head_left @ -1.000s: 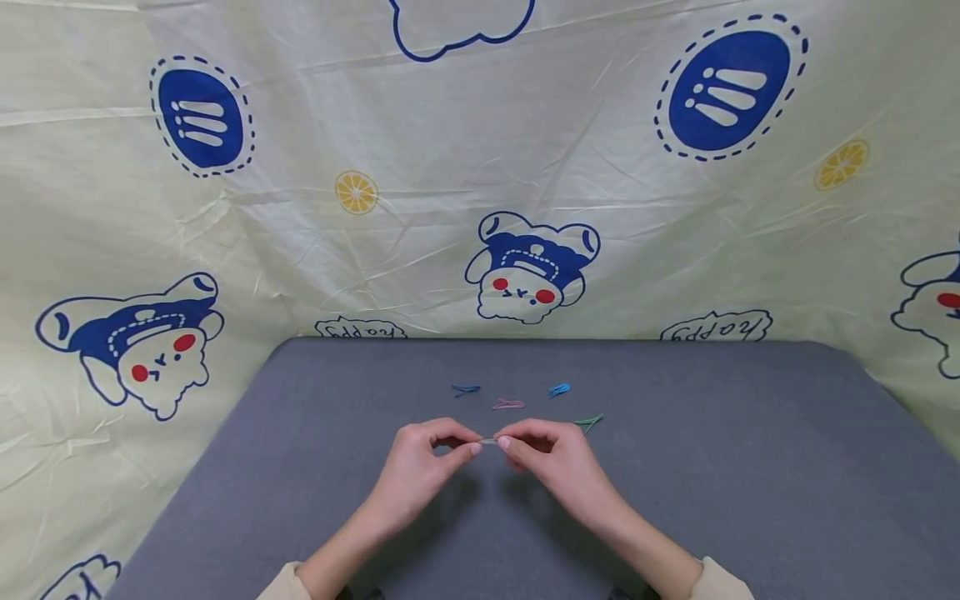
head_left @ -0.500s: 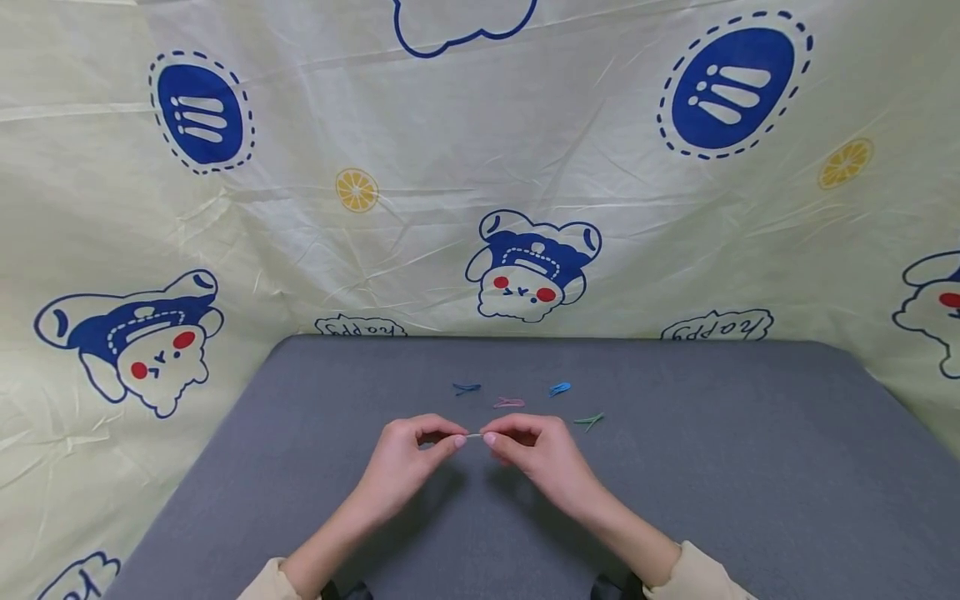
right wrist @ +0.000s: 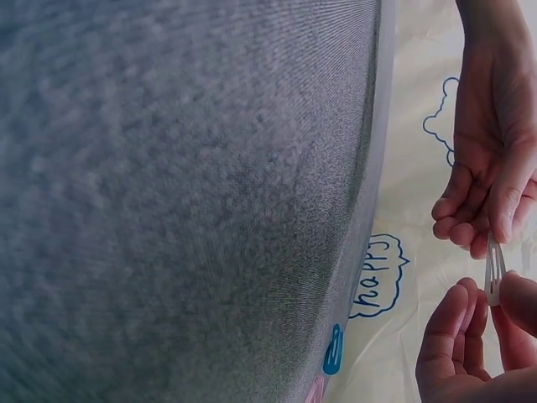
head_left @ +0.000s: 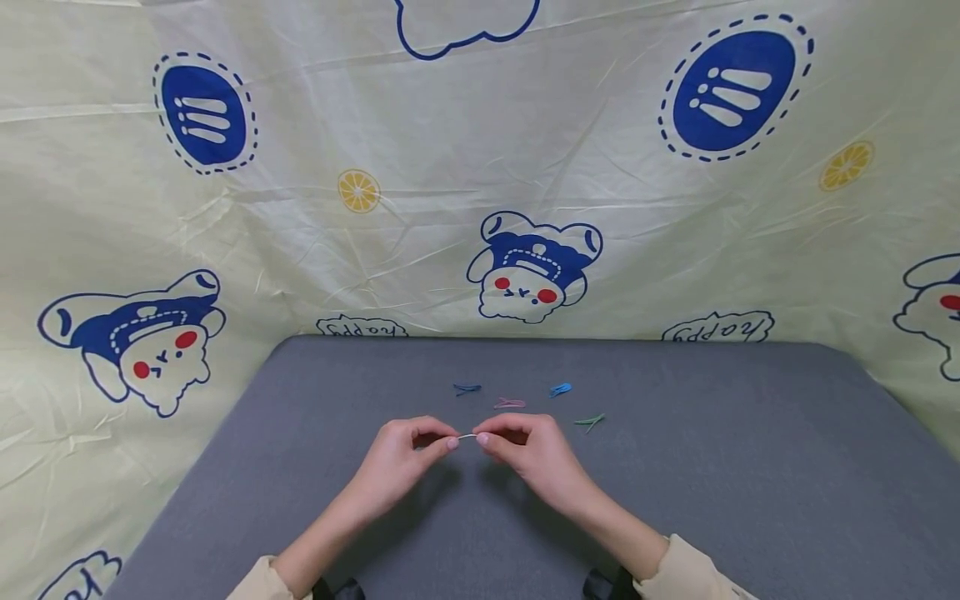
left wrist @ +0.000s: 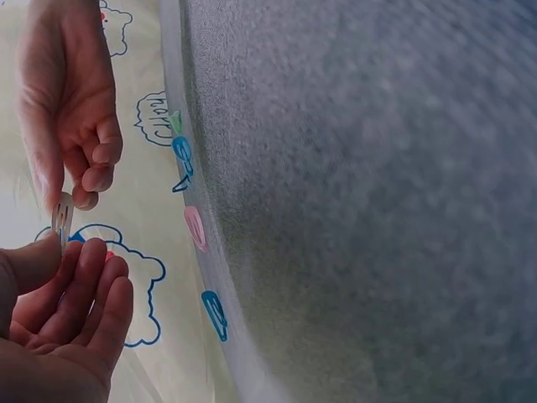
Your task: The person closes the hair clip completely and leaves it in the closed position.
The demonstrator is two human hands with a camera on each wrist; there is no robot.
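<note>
A white snap hair clip spans the small gap between both hands, above the table. My left hand pinches one end of it between thumb and index finger. At the other end, my right hand pinches it the same way. From the side, the clip looks slightly bowed in the head view. Its slotted frame shows in the right wrist view, pointed end toward the left hand, wide end at the right thumb. In the left wrist view, the other fingers of the left hand are loosely bent.
Beyond the hands, on the grey table, lie a dark blue clip, a pink clip, a bright blue clip and a green clip. A printed pale cloth hangs behind the table.
Both hands have shifted a little to the left with the white hair clip held between them. The green clip, partly covered before, now shows whole. The clips on the table stay put.
</note>
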